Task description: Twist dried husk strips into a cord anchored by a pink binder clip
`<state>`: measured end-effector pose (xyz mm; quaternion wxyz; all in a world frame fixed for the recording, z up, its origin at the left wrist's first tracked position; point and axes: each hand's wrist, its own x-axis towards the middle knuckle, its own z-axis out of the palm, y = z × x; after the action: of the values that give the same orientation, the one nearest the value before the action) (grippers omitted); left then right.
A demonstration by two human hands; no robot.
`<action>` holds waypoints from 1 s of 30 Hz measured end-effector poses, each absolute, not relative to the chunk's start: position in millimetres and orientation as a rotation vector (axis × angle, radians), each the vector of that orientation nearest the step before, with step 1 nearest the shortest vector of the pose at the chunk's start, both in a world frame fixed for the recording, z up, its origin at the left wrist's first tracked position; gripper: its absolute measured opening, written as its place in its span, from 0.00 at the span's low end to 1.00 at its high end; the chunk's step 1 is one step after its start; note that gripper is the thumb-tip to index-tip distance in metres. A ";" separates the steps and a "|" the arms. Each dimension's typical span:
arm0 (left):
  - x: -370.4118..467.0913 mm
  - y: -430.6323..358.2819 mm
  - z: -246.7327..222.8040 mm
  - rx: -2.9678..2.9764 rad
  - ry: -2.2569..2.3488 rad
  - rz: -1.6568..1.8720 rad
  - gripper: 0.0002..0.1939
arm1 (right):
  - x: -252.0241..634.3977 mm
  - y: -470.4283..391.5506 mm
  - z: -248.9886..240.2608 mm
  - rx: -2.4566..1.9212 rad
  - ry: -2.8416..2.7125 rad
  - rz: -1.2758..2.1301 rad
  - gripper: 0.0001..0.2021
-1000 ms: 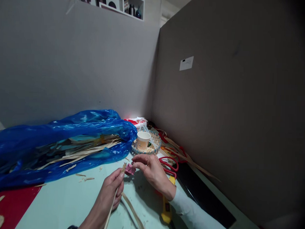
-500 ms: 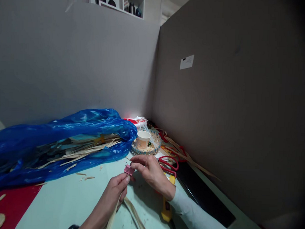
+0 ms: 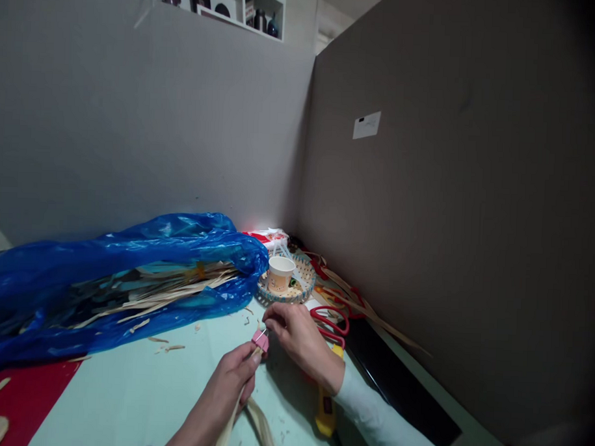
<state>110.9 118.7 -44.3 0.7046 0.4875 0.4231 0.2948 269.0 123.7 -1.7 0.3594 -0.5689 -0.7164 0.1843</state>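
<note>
A pink binder clip (image 3: 261, 340) with a metal wire handle sits at the end of a bundle of pale flat strips (image 3: 261, 430). My left hand (image 3: 233, 377) is closed round the strips just below the clip. The strips hang down past that hand toward the bottom edge. At the clip's metal handle, my right hand (image 3: 296, 337) has its thumb and forefinger pinched together; the handle shows at the fingertips.
A blue plastic bag (image 3: 213, 239) holding dried strips lies left. Behind my hands a paper cup (image 3: 280, 274) stands in a woven basket (image 3: 306, 282). Red-handled scissors (image 3: 329, 322), a yellow tool (image 3: 326, 412) and a black flat object (image 3: 399, 383) lie right.
Both hands and the clip have moved slightly right. The clip has turned, and its metal handle now shows more clearly between the pink body and my right fingertips.
</note>
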 end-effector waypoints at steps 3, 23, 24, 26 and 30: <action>109.6 119.2 -41.8 1.003 0.942 0.706 0.25 | 266.0 107.0 23.7 -1.238 -1.808 0.138 0.11; 117.0 133.1 -43.5 0.728 0.968 0.761 0.14 | 239.5 105.3 -0.6 -1.587 -2.339 0.322 0.19; 117.3 131.6 -43.6 0.727 0.975 0.756 0.12 | 239.8 104.3 -1.8 -1.587 -2.339 0.341 0.19; 117.9 129.3 -42.6 0.723 0.990 0.744 0.08 | 239.8 102.8 -5.2 -1.608 -2.334 0.349 0.22; 118.8 129.3 -36.0 0.716 1.018 0.696 0.04 | 239.2 103.1 -9.0 -1.599 -2.306 0.351 0.22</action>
<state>118.8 129.3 -36.0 0.7564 0.3286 0.4669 0.3191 239.2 103.1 -9.0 0.1563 -0.5586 -0.8054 0.1225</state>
